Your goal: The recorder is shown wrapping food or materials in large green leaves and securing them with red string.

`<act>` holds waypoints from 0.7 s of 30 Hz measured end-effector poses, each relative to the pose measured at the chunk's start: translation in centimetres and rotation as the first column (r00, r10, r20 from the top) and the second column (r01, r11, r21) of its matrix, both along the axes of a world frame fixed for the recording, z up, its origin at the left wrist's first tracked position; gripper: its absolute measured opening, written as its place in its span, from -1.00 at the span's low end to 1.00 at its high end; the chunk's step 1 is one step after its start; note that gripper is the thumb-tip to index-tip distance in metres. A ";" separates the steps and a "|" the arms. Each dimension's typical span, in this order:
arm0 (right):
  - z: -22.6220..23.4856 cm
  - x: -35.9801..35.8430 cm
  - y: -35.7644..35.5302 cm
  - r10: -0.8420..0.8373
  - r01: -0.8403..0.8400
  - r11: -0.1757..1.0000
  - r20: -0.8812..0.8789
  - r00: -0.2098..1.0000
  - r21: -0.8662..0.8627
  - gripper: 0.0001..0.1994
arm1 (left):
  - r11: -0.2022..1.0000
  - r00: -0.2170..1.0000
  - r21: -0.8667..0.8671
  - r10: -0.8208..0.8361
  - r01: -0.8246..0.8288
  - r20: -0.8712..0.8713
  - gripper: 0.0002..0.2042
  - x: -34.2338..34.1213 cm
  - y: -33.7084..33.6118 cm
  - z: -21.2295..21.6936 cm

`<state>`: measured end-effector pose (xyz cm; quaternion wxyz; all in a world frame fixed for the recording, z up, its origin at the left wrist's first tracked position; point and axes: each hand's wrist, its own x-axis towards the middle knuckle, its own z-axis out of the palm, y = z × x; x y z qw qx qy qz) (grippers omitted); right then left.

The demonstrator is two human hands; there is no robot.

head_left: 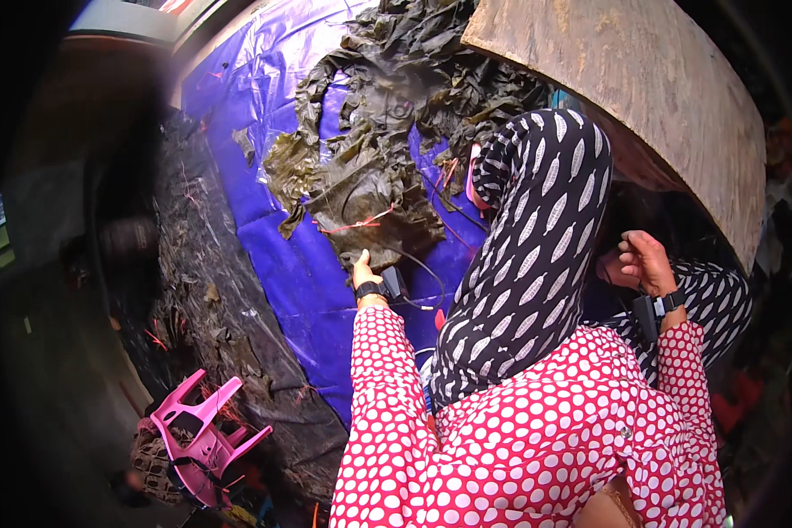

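My left hand (364, 268) grips the near edge of a wide, wrinkled dark green sheet of kelp (370, 198). The thumb lies on top and the other fingers are mostly hidden. Across the kelp, just beyond this hand, runs a thin red string (358, 224). More crumpled kelp (466, 97) is heaped farther off. My right hand (644, 260) is raised beside my bent right leg, its fingers curled in; whether something small is in them does not show. Each wrist has a black strap with a small dark box.
Under the kelp spreads a shiny blue tarp (295, 273). To its left lies dark plastic sheeting (229, 334) with scraps on it. A pink plastic stool (207, 436) lies tipped at lower left. A large wooden board (629, 75) takes up the far right. A thin black cable (431, 273) curves beside my left hand.
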<state>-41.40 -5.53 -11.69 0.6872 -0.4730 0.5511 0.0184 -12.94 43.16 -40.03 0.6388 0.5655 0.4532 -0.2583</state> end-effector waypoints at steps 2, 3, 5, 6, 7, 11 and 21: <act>0.0 -0.8 -0.4 -0.011 0.010 1.000 -0.029 1.000 -0.019 -0.82 | 0.970 0.978 -0.197 0.109 -0.143 -0.175 -0.64 -1.1 -2.2 0.9; 0.1 0.0 0.1 -0.002 0.002 1.000 0.000 1.000 -0.003 -0.82 | 0.959 0.980 -0.217 0.157 -0.182 -0.124 -0.68 -1.1 -0.5 1.7; 0.2 0.6 0.7 0.017 -0.017 1.000 -0.014 1.000 0.016 -0.81 | 0.938 0.968 -0.243 0.234 -0.248 -0.085 -0.73 -1.4 1.0 2.3; 0.2 0.3 0.4 0.011 -0.011 1.000 -0.019 1.000 0.009 -0.81 | 0.967 0.976 -0.137 0.218 -0.213 0.018 -0.73 -1.7 -0.4 3.0; 0.1 0.1 0.2 0.003 -0.003 1.000 -0.021 1.000 0.000 -0.80 | 0.982 0.986 -0.112 0.159 -0.153 0.046 -0.70 -1.6 -1.3 3.8; -0.1 0.4 0.2 0.001 -0.001 1.000 -0.007 1.000 0.008 -0.80 | 0.992 0.995 0.124 -0.037 0.026 0.088 -0.53 0.5 -1.9 8.0; 1.1 2.4 1.1 0.077 -0.076 0.997 0.063 0.995 -0.021 -0.82 | 0.986 0.788 0.153 -0.045 -0.063 0.614 -0.87 10.2 -5.1 23.4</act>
